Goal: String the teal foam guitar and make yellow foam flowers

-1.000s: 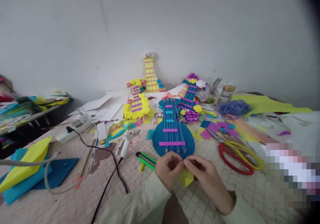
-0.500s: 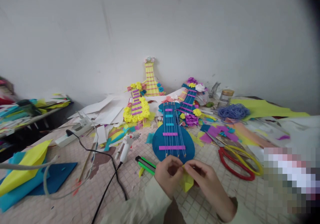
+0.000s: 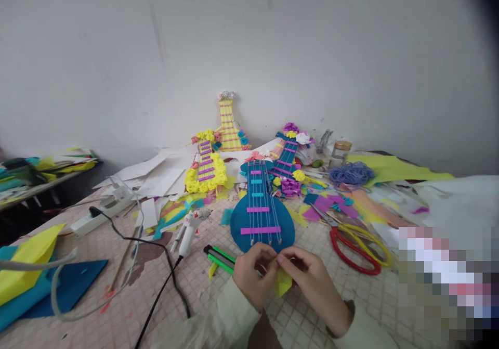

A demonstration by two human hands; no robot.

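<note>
Between my two hands hangs a small piece of yellow paper (image 3: 284, 282), folded or creased. My left hand (image 3: 255, 273) pinches its upper edge from the left. From the right, my right hand (image 3: 307, 276) pinches the same edge, its fingertips close to the left ones. Just beyond my fingers lies a blue paper guitar (image 3: 262, 216) with pale strings and purple and light-blue strips. A green utility knife (image 3: 220, 258) rests beside my left hand. To the right of my right hand are scissors (image 3: 356, 250) with red and yellow handles.
A white glue gun (image 3: 188, 234) with a black cord stands left of the guitar. Farther left are a power strip (image 3: 103, 215) and folded coloured paper (image 3: 29, 266). Behind are decorated paper guitars (image 3: 206, 162), blue-violet yarn (image 3: 351, 173), a jar (image 3: 340, 151) and paper scraps.
The view has shifted slightly, so the things on the table appear farther left. Both hands keep their pinch on the yellow paper, with little movement of the fingers.
</note>
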